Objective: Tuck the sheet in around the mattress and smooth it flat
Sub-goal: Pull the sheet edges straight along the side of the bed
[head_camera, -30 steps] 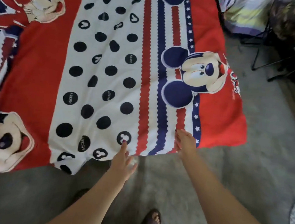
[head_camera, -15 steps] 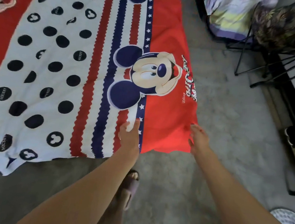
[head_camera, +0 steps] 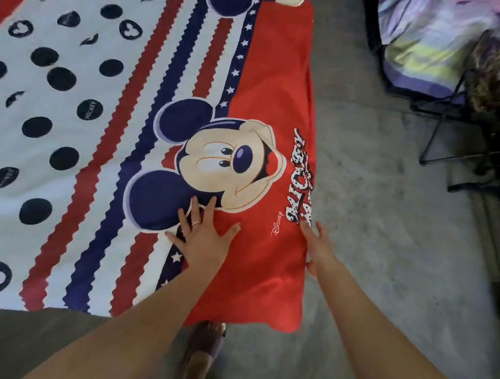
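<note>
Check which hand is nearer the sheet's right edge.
Right. The right hand lies along the sheet's right edge, fingers straight. The left hand presses flat on top, further in, just below the mouse print.

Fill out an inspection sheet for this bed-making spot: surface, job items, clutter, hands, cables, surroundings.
Surface: grey concrete-looking floor around the bed; the mattress itself is hidden under the sheet.
Job's things: red, white and navy cartoon-mouse printed cotton sheet, spread mostly flat; its red corner hangs over the near edge, not visibly tucked.
Clutter: pastel striped bundle of bedding on the floor at upper right.
Hands: left hand flat with spread fingers, pressing on the sheet; right hand open along the sheet's right edge.
Cables: nothing seen.
Surroundings: black metal folding frame at right; a foot in a purple sandal below the sheet corner.
</note>
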